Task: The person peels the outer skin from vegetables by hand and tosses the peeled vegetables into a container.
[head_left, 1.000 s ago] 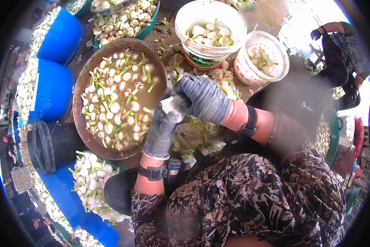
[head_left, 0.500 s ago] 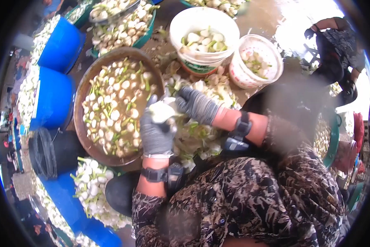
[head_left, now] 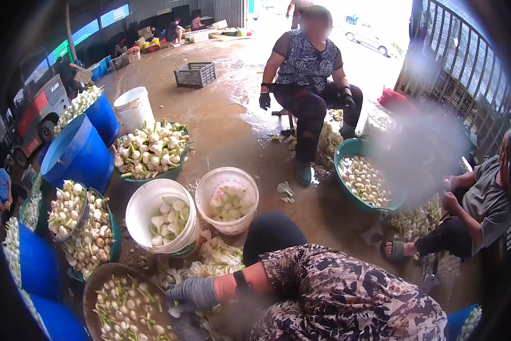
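My right hand [head_left: 194, 293], in a grey glove, is at the right rim of a wide brown basin [head_left: 90, 295]. Its fingers are curled downward, and a pale scrap shows by the tips; what they grip I cannot make out. Below it, at the bottom edge, my left hand [head_left: 186, 327] is a blurred grey shape, its fingers unreadable. Garlic bulbs [head_left: 131, 304] with green stems float in the basin's murky water. Peeled skins [head_left: 218, 254] lie heaped beside my right hand. Two white buckets, one larger [head_left: 139, 213] and one smaller [head_left: 200, 199], hold pale trimmed bulbs.
Green tubs of bulbs [head_left: 153, 150] and blue tubs [head_left: 76, 153] stand left. A seated person [head_left: 315, 74] in dark gloves faces me; another person [head_left: 488, 199] works at right near a green tub [head_left: 346, 190]. A grey crate [head_left: 196, 75] and a red forklift [head_left: 42, 111] are farther back.
My view has swung up and to the right, showing more of the yard and people. My hands now sit low in view; the white bulb earlier in my left hand is no longer discernible.
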Motion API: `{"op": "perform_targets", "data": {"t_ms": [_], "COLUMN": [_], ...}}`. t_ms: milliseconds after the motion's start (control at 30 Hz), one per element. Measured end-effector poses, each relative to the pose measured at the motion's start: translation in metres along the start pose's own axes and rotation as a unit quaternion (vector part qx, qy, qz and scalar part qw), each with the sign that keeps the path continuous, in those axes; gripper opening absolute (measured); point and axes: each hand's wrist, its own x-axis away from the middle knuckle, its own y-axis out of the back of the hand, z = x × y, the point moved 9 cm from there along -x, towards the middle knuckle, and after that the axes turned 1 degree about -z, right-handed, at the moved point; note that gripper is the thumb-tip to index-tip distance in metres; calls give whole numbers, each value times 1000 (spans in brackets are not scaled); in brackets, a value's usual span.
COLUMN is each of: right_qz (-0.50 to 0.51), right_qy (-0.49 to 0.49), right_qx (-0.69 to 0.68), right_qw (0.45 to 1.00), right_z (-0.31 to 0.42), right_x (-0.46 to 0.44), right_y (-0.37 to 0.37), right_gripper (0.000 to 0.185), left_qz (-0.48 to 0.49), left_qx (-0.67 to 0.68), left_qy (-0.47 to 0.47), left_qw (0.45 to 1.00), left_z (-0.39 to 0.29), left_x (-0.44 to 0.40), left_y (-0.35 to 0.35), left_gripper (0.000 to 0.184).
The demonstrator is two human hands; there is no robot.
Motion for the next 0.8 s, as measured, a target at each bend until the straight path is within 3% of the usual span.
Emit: {"op": "perform_targets", "data": {"t_ms": [100,200,233,300,367,400,433,467,500,533,567,633,667,733,800], "right_qz": [-2,-73,-90,-93,-124,-133,-182,-225,-227,-234,-277,-360,-392,-445,-458], "right_qy": [-47,-30,-38,-38,-49,-55,-66,-60,-126,-179,-171,-130,-132,-79,-64], "right_qx": [42,-26,-86,-45,-14,-15,7,61,-36,-119,-148,6,39,136,230], "right_qw": [998,997,992,994,991,989,981,971,965,948,934,924,910,882,856], "right_z": [-14,-35,-39,-29,-38,-43,-40,-47,-54,-80,-82,-93,-92,-103,-113], "right_x": [2,-2,-3,2,-1,-5,-4,-9,-12,-19,-25,-46,-54,-76,-93], "right_y": [-6,-17,-17,0,4,9,28,42,58,67,87,137,158,195,212], "right_gripper": [26,21,20,19,18,20,22,23,26,28,29,29,30,27,26], "left_qz": [-17,-33,-30,8,0,8,46,31,24,63,109,82,64,90,56], "left_qx": [56,174,226,344,269,169,-77,-34,15,-93,-203,-311,-304,-338,-315], "left_qy": [14,60,83,135,93,65,87,17,64,-11,-89,-34,-18,102,99], "left_qw": [998,982,970,929,959,983,992,999,998,994,969,946,950,932,942], "left_z": [37,90,119,235,84,87,67,61,63,75,89,80,64,58,57], "left_x": [-19,-42,-53,-92,-39,-35,-29,-26,-16,-15,-12,6,10,10,10], "left_y": [2,5,10,46,-15,-5,-1,-7,-15,-23,-33,-41,-34,-20,1], "left_gripper": [43,48,49,53,53,47,37,34,37,44,52,71,71,73,72]}}
